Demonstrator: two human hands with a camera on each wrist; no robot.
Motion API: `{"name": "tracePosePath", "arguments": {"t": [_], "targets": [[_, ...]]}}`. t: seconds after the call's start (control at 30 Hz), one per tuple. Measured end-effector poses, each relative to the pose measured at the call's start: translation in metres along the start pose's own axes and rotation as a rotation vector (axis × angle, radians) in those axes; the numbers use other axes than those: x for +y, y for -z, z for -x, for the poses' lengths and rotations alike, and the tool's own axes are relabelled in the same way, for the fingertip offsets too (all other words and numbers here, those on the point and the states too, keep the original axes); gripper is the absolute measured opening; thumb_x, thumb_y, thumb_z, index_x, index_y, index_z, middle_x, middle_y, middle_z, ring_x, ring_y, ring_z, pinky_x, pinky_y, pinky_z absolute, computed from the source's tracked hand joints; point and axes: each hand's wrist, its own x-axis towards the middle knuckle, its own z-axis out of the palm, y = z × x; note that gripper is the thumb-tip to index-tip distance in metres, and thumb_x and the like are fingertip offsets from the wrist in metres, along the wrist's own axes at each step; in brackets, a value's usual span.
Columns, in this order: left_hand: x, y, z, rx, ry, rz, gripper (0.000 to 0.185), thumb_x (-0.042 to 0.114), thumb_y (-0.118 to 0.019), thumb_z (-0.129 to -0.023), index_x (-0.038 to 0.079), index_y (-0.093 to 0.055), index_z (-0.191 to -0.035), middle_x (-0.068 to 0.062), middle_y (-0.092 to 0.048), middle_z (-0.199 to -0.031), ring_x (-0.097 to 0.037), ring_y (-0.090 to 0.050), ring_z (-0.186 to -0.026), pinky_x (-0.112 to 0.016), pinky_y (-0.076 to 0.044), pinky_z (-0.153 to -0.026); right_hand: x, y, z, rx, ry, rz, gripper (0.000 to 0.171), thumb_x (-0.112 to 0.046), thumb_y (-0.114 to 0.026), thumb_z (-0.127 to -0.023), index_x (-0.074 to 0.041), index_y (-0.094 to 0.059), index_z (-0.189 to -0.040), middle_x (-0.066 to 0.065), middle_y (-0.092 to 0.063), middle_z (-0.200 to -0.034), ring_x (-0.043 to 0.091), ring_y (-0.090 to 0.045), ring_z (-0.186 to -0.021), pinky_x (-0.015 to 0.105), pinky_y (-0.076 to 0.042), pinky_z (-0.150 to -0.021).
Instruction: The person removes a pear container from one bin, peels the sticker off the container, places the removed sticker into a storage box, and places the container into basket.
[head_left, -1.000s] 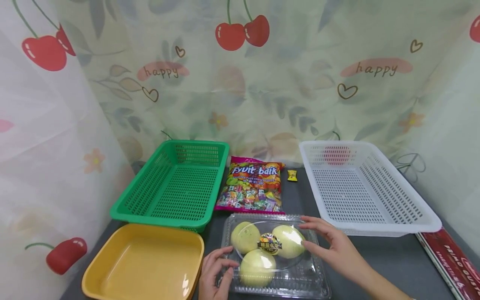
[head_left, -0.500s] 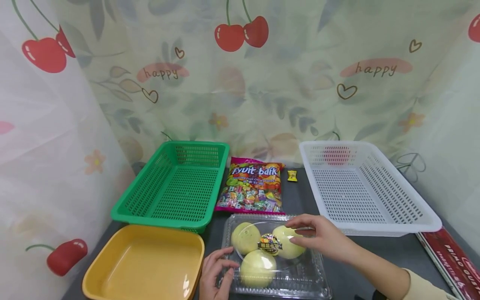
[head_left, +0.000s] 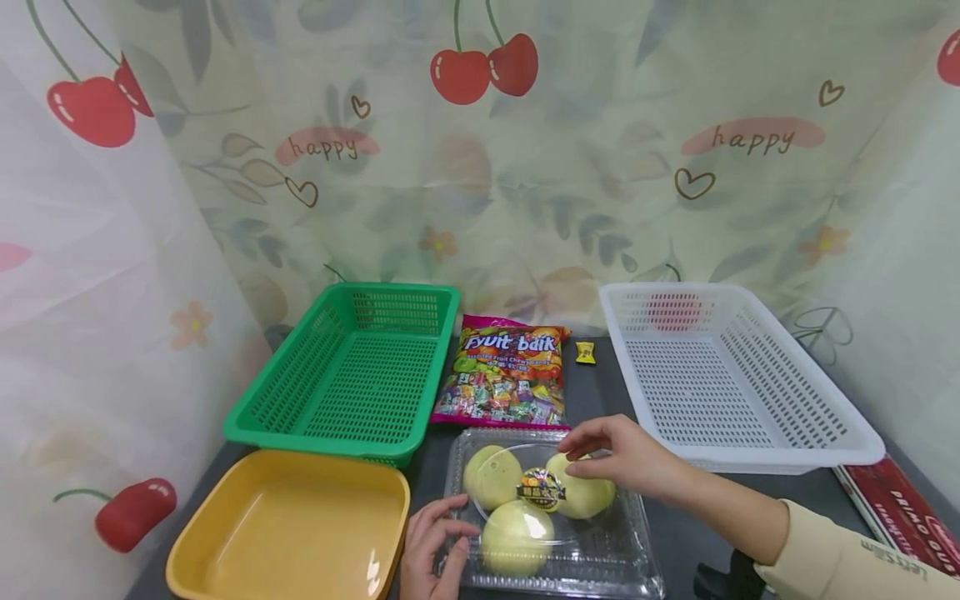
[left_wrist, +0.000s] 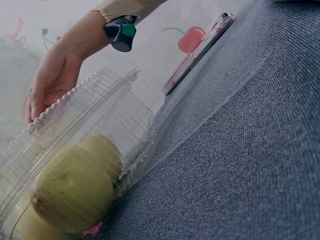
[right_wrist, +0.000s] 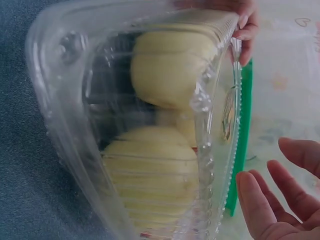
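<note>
Sitting spot: clear clamshell box of pears on the bench's front edge, between yellow tray and white basket.
Left hand: pinching the box's left rim.
Right hand: fingers relaxed on the lid.
Wrist view extra: box corner lifted.

I am seeing soft, even, bright light in the head view, with hardly any shadows on the table. Glare is glinting off the clear clamshell lid and the yellow tray's near edge. The wide lens is bowing the curtain at the picture's corners. My right wrist view is blurring the close fingers; the left wrist view is looking dimmer and greyer.
</note>
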Motion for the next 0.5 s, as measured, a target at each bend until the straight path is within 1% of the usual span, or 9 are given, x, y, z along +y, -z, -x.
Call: {"name": "tracePosePath", "arguments": {"t": [0.07,0.13,0.3,0.37,0.5], "targets": [[-0.001,0.0,0.0,0.009,-0.004,0.0,0.034,-0.004,-0.065,-0.073,0.03,-0.064,-0.074,0.012,-0.064,-0.107,-0.004,-0.049,-0.106,-0.023,-0.037,-0.09,-0.001,0.0,-0.002,-0.013,-0.014,-0.01,0.031,-0.016,-0.069,-0.083,0.006,-0.064,-0.105,0.02,-0.067,-0.103,0.021,-0.065,-0.093,0.02,-0.051,-0.077],[-0.001,0.0,0.0,0.013,-0.009,0.0,0.034,-0.004,-0.065,-0.072,0.03,-0.064,-0.074,0.012,-0.064,-0.107,-0.005,-0.049,-0.106,-0.023,-0.037,-0.089,-0.001,0.0,-0.004,-0.03,-0.026,-0.028,0.031,-0.015,-0.069,-0.083,0.006,-0.064,-0.105,0.021,-0.066,-0.104,0.021,-0.065,-0.093,0.021,-0.052,-0.076],[0.002,0.0,-0.001,0.004,0.042,0.01,0.033,-0.003,-0.065,-0.074,0.031,-0.063,-0.073,0.015,-0.063,-0.107,-0.003,-0.049,-0.107,-0.023,-0.037,-0.09,0.0,-0.003,-0.008,-0.064,-0.049,-0.058,0.032,-0.014,-0.069,-0.083,0.007,-0.064,-0.106,0.022,-0.066,-0.105,0.022,-0.065,-0.093,0.023,-0.053,-0.076],[0.003,-0.001,-0.001,0.003,0.052,0.017,0.033,-0.002,-0.065,-0.075,0.031,-0.063,-0.073,0.016,-0.063,-0.107,-0.003,-0.049,-0.107,-0.022,-0.037,-0.091,0.0,-0.004,-0.01,-0.069,-0.066,-0.059,0.031,-0.014,-0.069,-0.082,0.006,-0.064,-0.105,0.022,-0.066,-0.105,0.022,-0.065,-0.093,0.024,-0.053,-0.075],[0.002,-0.001,0.0,0.01,0.029,0.012,0.033,-0.003,-0.064,-0.074,0.03,-0.064,-0.073,0.013,-0.064,-0.107,-0.004,-0.049,-0.106,-0.023,-0.037,-0.09,0.001,-0.003,-0.013,-0.089,-0.098,-0.07,0.029,-0.012,-0.069,-0.082,0.005,-0.065,-0.105,0.022,-0.065,-0.107,0.02,-0.065,-0.092,0.027,-0.054,-0.076]]}}
